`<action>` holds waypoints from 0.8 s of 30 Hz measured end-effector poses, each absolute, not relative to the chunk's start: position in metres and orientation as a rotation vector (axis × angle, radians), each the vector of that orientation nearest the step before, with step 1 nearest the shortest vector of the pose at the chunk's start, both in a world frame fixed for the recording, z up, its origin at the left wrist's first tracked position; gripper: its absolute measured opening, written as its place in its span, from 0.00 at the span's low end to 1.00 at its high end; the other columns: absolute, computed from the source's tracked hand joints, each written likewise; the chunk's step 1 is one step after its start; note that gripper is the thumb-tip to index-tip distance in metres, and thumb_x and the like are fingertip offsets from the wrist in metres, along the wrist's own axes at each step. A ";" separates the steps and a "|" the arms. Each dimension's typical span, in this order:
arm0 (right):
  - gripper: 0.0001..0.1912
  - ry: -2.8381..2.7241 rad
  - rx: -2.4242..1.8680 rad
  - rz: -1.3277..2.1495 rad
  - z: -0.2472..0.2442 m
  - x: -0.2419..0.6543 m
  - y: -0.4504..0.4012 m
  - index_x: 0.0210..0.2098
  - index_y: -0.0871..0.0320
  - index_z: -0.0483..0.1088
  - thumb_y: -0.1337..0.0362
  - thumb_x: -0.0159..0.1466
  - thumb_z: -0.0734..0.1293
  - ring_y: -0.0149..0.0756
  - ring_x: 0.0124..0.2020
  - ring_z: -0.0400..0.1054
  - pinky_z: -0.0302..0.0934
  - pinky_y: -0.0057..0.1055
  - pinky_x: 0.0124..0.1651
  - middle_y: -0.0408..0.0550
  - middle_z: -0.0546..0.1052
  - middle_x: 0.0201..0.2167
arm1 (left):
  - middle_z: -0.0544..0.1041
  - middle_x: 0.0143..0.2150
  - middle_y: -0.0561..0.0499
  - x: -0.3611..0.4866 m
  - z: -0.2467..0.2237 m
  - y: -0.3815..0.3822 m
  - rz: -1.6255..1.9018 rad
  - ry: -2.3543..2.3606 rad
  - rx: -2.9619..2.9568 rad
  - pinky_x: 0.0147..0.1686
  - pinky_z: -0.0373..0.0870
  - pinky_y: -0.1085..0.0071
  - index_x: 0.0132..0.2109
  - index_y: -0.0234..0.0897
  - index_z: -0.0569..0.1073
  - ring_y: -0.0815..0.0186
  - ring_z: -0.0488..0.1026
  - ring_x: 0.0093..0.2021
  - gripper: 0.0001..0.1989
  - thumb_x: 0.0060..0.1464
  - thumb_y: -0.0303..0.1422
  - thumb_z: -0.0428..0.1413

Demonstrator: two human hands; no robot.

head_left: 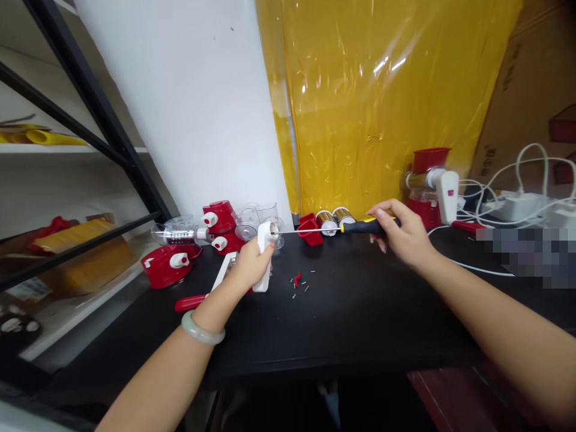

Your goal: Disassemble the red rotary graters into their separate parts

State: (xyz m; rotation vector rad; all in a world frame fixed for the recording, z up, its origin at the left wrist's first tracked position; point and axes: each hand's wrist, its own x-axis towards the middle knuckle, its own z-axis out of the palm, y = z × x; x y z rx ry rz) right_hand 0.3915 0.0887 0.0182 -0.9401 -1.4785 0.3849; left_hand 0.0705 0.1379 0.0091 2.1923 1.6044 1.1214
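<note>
My left hand (252, 264) is closed round a white plastic crank-handle piece (262, 283), holding it upright above the black table. A screwdriver (360, 227) with a black and yellow handle lies level in my right hand (402, 233), gripped by the fingers at its handle end. Its long thin shaft reaches left, and the tip meets the round hollow end of the white piece; how deep it sits is hidden. Below the shaft, several small screws lie scattered around a small red part (297, 279). Beside my left wrist rests a red handle grip (189, 302) with a white arm.
Red grater bases (164, 267) and clear plastic housings (267, 211) stand at the back left. Metal grater drums (327, 221) and a red hopper (311, 231) sit at the back middle. An assembled rotary grater (427, 192) and white cables (488, 186) are at right.
</note>
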 end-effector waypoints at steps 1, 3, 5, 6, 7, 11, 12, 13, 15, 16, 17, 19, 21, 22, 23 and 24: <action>0.17 -1.477 -0.971 0.539 0.019 0.392 0.091 0.37 0.55 0.64 0.48 0.65 0.58 0.29 0.10 0.57 0.51 0.28 0.15 0.39 0.69 0.15 | 0.74 0.22 0.52 0.071 0.009 0.138 1.127 1.630 2.218 0.27 0.68 0.69 0.33 0.37 0.67 0.60 0.75 0.27 0.12 0.55 0.42 0.50; 0.22 -1.466 -1.093 0.756 0.020 0.394 0.098 0.34 0.56 0.64 0.44 0.65 0.55 0.28 0.08 0.53 0.45 0.27 0.13 0.39 0.66 0.12 | 0.74 0.23 0.51 0.072 0.010 0.137 1.113 1.668 2.258 0.28 0.67 0.69 0.34 0.37 0.68 0.60 0.75 0.27 0.12 0.56 0.41 0.49; 0.24 -1.453 -1.261 0.814 0.019 0.397 0.103 0.26 0.56 0.62 0.43 0.65 0.55 0.27 0.08 0.49 0.41 0.27 0.13 0.38 0.61 0.09 | 0.75 0.25 0.50 0.072 0.010 0.136 1.084 1.700 2.301 0.28 0.67 0.68 0.35 0.36 0.69 0.60 0.75 0.27 0.12 0.56 0.41 0.49; 0.24 -1.463 -1.318 0.775 0.018 0.398 0.105 0.24 0.56 0.60 0.43 0.64 0.55 0.27 0.09 0.49 0.41 0.27 0.14 0.38 0.59 0.09 | 0.75 0.26 0.50 0.072 0.010 0.135 1.070 1.717 2.323 0.29 0.67 0.68 0.35 0.36 0.69 0.59 0.75 0.27 0.12 0.56 0.40 0.49; 0.24 -1.488 -1.342 0.691 0.017 0.398 0.106 0.22 0.56 0.59 0.44 0.65 0.56 0.27 0.11 0.50 0.42 0.26 0.15 0.38 0.59 0.10 | 0.76 0.27 0.49 0.072 0.011 0.134 1.056 1.726 2.338 0.29 0.67 0.68 0.35 0.36 0.69 0.59 0.75 0.28 0.12 0.56 0.40 0.49; 0.21 -1.672 -1.193 0.178 0.013 0.398 0.102 0.23 0.56 0.62 0.51 0.66 0.57 0.30 0.20 0.59 0.52 0.28 0.24 0.41 0.63 0.17 | 0.75 0.25 0.50 0.069 0.013 0.137 1.012 1.661 2.236 0.28 0.68 0.68 0.36 0.36 0.69 0.60 0.74 0.26 0.12 0.55 0.40 0.49; 0.18 -1.704 -1.145 0.091 0.013 0.398 0.100 0.26 0.56 0.64 0.52 0.66 0.58 0.31 0.22 0.61 0.54 0.28 0.26 0.42 0.65 0.19 | 0.74 0.24 0.51 0.067 0.014 0.138 1.005 1.630 2.177 0.27 0.68 0.68 0.36 0.36 0.69 0.61 0.74 0.24 0.12 0.55 0.40 0.49; 0.15 -1.725 -1.094 0.033 0.012 0.398 0.099 0.29 0.56 0.66 0.53 0.66 0.59 0.33 0.25 0.64 0.56 0.29 0.29 0.43 0.68 0.21 | 0.74 0.23 0.51 0.066 0.014 0.140 1.004 1.605 2.116 0.25 0.68 0.69 0.37 0.36 0.69 0.61 0.73 0.23 0.12 0.54 0.40 0.50; 0.10 -1.766 -0.979 -0.026 0.011 0.398 0.098 0.35 0.55 0.68 0.56 0.63 0.63 0.35 0.30 0.67 0.60 0.31 0.35 0.45 0.72 0.28 | 0.72 0.20 0.52 0.065 0.014 0.144 1.006 1.576 2.002 0.22 0.67 0.69 0.37 0.36 0.69 0.61 0.72 0.20 0.11 0.53 0.40 0.51; 0.09 -1.784 -0.924 -0.041 0.011 0.397 0.099 0.37 0.55 0.68 0.56 0.62 0.65 0.36 0.33 0.68 0.61 0.32 0.38 0.46 0.73 0.31 | 0.72 0.19 0.53 0.064 0.014 0.146 1.006 1.570 1.956 0.21 0.66 0.69 0.37 0.36 0.68 0.61 0.72 0.19 0.11 0.53 0.39 0.51; 0.09 -1.797 -0.878 -0.044 0.010 0.397 0.100 0.38 0.55 0.67 0.57 0.61 0.66 0.37 0.35 0.68 0.62 0.34 0.40 0.47 0.73 0.34 | 0.71 0.19 0.53 0.063 0.013 0.147 1.010 1.568 1.924 0.20 0.66 0.69 0.36 0.37 0.68 0.61 0.72 0.19 0.10 0.52 0.39 0.52; 0.12 -1.794 -0.834 -0.010 0.009 0.396 0.104 0.39 0.55 0.65 0.57 0.60 0.67 0.37 0.38 0.68 0.62 0.35 0.42 0.47 0.72 0.36 | 0.71 0.18 0.53 0.063 0.012 0.149 1.022 1.570 1.915 0.20 0.66 0.70 0.35 0.37 0.68 0.61 0.72 0.18 0.10 0.52 0.39 0.52; 0.16 -1.733 -0.843 0.081 0.006 0.395 0.108 0.40 0.55 0.63 0.54 0.59 0.68 0.35 0.36 0.68 0.63 0.34 0.41 0.46 0.71 0.36 | 0.72 0.19 0.53 0.063 0.011 0.149 1.030 1.575 1.950 0.21 0.66 0.70 0.34 0.37 0.68 0.61 0.72 0.19 0.10 0.52 0.41 0.52; 0.18 -1.681 -0.853 0.149 0.005 0.394 0.110 0.41 0.54 0.62 0.51 0.59 0.68 0.34 0.34 0.68 0.64 0.33 0.39 0.45 0.71 0.35 | 0.72 0.19 0.52 0.064 0.011 0.148 1.025 1.585 1.971 0.22 0.66 0.70 0.34 0.37 0.68 0.61 0.72 0.20 0.11 0.53 0.41 0.52; 0.19 -1.624 -0.868 0.233 0.004 0.394 0.112 0.41 0.54 0.61 0.48 0.60 0.66 0.33 0.31 0.68 0.64 0.32 0.35 0.44 0.70 0.34 | 0.73 0.20 0.52 0.065 0.011 0.147 1.010 1.600 1.998 0.22 0.67 0.70 0.35 0.37 0.68 0.60 0.73 0.21 0.12 0.53 0.42 0.52; 0.20 -1.563 -0.898 0.325 0.003 0.395 0.113 0.41 0.54 0.60 0.45 0.61 0.63 0.31 0.26 0.68 0.64 0.31 0.31 0.42 0.70 0.31 | 0.74 0.21 0.51 0.066 0.011 0.145 0.995 1.626 2.038 0.23 0.67 0.69 0.36 0.36 0.69 0.60 0.73 0.22 0.13 0.54 0.42 0.51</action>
